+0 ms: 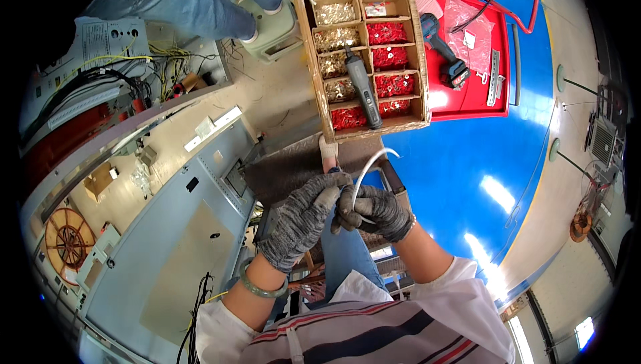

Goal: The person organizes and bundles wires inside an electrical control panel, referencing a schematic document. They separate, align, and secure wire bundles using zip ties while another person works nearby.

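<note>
Both my hands wear grey knit gloves and meet in front of my lap. A short white cable [364,169] is gripped in my right hand [379,212]; it arcs up and to the right, with thin strands at its upper end. My left hand [302,217] is closed, fingertips pressed together right beside the right hand's fingers. What it pinches is hidden by the gloves. Beyond my hands stands a divided cardboard box [427,122] of small brass-coloured and red terminals. A grey cordless screwdriver [362,87] lies across its compartments.
Right of the box, a red tray [471,107] holds a cordless drill [444,50] and a clear plastic bag [461,17]. A large grey cabinet panel [167,230] stands at left. Another person's jeans-clad legs [180,4] rest by a pale green stool [270,30] at upper left.
</note>
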`<state>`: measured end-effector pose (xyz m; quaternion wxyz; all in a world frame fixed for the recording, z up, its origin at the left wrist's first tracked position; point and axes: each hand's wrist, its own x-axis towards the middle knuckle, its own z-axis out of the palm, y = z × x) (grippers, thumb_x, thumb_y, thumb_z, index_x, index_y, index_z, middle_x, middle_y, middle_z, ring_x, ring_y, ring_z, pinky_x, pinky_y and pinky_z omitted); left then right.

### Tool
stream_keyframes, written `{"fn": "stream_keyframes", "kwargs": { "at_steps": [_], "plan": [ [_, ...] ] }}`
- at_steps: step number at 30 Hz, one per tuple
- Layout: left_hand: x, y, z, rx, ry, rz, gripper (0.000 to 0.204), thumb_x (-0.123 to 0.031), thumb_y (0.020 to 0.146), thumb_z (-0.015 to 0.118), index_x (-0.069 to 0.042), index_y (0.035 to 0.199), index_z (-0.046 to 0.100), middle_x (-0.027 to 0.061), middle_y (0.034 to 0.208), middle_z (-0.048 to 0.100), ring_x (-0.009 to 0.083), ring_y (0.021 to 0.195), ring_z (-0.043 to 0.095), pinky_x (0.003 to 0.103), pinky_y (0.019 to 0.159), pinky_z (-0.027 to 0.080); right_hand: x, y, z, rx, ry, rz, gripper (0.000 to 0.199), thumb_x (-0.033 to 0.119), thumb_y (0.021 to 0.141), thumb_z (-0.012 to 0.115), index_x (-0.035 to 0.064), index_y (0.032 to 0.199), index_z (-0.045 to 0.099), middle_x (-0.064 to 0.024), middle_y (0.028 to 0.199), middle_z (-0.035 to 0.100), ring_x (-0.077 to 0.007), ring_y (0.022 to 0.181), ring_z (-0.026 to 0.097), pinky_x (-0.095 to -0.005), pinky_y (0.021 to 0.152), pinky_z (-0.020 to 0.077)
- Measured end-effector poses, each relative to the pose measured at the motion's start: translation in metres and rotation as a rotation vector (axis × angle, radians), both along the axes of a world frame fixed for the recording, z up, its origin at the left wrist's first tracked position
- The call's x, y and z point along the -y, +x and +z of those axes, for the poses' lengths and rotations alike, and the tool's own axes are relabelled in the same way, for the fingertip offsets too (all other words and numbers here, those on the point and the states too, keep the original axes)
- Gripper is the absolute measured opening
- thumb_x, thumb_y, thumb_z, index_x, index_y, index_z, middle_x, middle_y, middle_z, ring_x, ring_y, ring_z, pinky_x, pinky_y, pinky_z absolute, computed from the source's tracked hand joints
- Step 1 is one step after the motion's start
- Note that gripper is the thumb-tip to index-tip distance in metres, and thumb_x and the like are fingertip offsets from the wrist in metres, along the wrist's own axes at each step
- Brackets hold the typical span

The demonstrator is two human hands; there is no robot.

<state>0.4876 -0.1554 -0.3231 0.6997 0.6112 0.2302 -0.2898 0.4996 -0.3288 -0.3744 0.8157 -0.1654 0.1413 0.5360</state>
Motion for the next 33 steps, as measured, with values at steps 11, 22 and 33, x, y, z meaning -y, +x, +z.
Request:
{"fn": "stream_keyframes", "kwargs": {
  "at_steps": [11,22,33],
  "plan": [
    [-0.011,-0.009,0.002,-0.249,-0.242,0.118,0.032,-0.029,0.089,0.054,-0.003,0.108,0.060,0.0035,0.082,0.059,0.0108,0.067,0.056,0.021,0.059,0.046,-0.011,-0.013,0.011,-0.103,-0.150,0.199,0.025,0.026,0.088,0.055,0.0019,0.089,0.057,-0.0022,0.065,0.050,-0.0169,0.065,0.053,-0.0405,0.075,0.0480],
    [-0.024,-0.030,0.008,-0.220,-0.314,0.625,0.025,-0.013,0.085,0.058,-0.004,0.109,0.056,0.0099,0.094,0.062,0.0219,0.092,0.060,0.034,0.080,0.052,0.014,-0.021,0.008,-0.267,-0.161,0.013,0.060,0.042,0.076,0.066,-0.0042,0.111,0.050,-0.0120,0.073,0.060,-0.0252,0.069,0.061,-0.0383,0.070,0.0527],
    [-0.006,-0.034,0.009,-0.336,-0.446,0.892,0.024,-0.012,0.084,0.062,-0.003,0.105,0.057,0.0096,0.100,0.061,0.0196,0.092,0.060,0.032,0.083,0.051,-0.026,-0.049,0.021,-0.272,-0.276,-0.112,0.085,0.069,0.070,0.055,0.0075,0.127,0.046,-0.0070,0.115,0.055,-0.0219,0.102,0.054,-0.0393,0.083,0.0450]
  ]
}}
